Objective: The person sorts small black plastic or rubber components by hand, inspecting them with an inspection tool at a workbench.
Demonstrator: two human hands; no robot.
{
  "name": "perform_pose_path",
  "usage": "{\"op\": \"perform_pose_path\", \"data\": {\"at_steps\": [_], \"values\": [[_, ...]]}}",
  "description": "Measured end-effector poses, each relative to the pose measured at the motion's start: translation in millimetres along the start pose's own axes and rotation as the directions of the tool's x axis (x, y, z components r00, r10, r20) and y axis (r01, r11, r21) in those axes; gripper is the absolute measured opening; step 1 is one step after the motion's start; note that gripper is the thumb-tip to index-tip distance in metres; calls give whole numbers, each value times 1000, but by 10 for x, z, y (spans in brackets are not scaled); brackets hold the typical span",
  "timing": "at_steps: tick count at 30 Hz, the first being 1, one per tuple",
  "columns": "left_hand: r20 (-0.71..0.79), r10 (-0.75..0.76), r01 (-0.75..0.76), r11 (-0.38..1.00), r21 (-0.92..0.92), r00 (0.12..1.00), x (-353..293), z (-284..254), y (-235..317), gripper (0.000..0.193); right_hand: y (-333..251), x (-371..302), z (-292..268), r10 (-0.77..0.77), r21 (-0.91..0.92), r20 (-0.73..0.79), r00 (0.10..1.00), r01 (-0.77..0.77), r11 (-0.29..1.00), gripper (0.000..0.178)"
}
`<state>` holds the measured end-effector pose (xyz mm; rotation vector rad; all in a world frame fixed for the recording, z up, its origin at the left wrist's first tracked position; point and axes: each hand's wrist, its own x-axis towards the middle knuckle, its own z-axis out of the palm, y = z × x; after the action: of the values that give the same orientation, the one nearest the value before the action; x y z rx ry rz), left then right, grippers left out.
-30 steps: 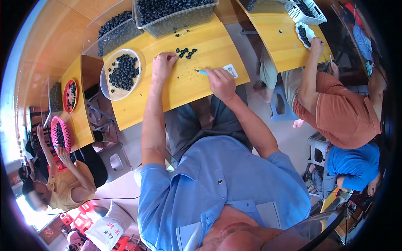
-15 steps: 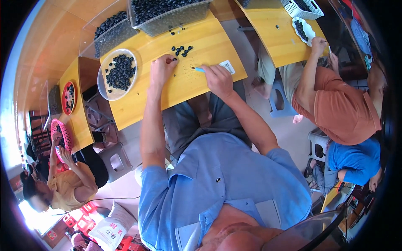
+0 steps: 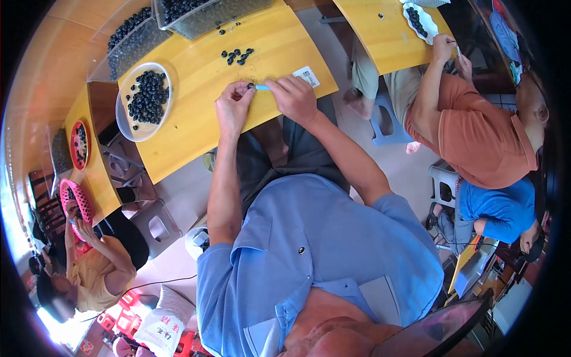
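Note:
My left hand [image 3: 232, 108] pinches a small dark round bead [image 3: 250, 86] between thumb and fingertips, just above the yellow table [image 3: 196, 83]. In my closed right hand [image 3: 295, 100] is a slim tool with a light-blue handle [image 3: 262, 87]. Its front end meets the bead, and the tip itself is hidden. Beyond my hands several loose dark beads [image 3: 230, 60] lie in a small cluster. A clear round bowl [image 3: 156, 127] holding many more beads stands left of my left hand. Right of my right hand is a small white printed card [image 3: 307, 75].
Two clear bins of dark beads, one left [image 3: 122, 62] and one right [image 3: 223, 13], stand along the table's far edge. At the right a person in a rust shirt [image 3: 476, 128] works at another table [image 3: 380, 41]. A person in yellow [image 3: 98, 262] handles a pink basket [image 3: 89, 205] at the left.
My right hand has moved left, bringing the blue-handled tool up to the bead in my left hand. The whole view has shifted, with the table sitting farther up and left.

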<state>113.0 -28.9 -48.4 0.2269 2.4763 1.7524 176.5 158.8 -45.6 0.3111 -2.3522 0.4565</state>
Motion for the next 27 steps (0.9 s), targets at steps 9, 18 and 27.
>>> {"op": "perform_pose_path", "data": {"at_steps": [9, 18, 27], "values": [[31, -7, 6, 1000, 22, 999, -28, 27, 25, 20, -6, 1, -26, 14, -15, 34, 999, -13, 1000, 28], [57, -38, 51, 967, -249, 998, -59, -80, -36, 19, -8, 22, 64, 78, 8, 24, 997, -78, 997, 32], [-437, 167, -153, 986, 67, 884, 217, -1110, 4, 21, 3, 7, 11, 71, -17, -1, 997, -71, 997, 32]]}}
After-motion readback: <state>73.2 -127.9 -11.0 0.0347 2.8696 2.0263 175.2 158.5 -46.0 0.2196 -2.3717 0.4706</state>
